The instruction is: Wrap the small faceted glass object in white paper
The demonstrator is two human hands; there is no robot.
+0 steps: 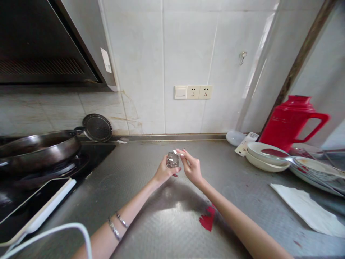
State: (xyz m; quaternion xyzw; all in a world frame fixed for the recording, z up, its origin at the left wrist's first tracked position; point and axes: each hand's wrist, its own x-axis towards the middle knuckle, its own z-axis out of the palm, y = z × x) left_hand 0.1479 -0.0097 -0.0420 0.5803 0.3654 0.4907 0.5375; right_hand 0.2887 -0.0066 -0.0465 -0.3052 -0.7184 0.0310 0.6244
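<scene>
My left hand [162, 171] is wrapped round a small clear, squarish container [173, 160], which looks like glass or plastic, holding it above the steel counter. Close by on the right, my right hand [192, 166] has its fingers pinched together at the container's top edge. Between those fingertips shows a small white piece [178, 153], too small to name. Whether it touches the container I cannot tell. A torn red scrap [207, 218] lies on the counter beside my right forearm.
At left, a steel pan [40, 151] sits on the black stove, with a phone [35, 208] and white cable [61, 227] in front. On the right stand a red thermos jug [289, 124], stacked bowls [265, 165] and a white paper sheet [309, 208]. Sockets [193, 92] are on the tiled wall.
</scene>
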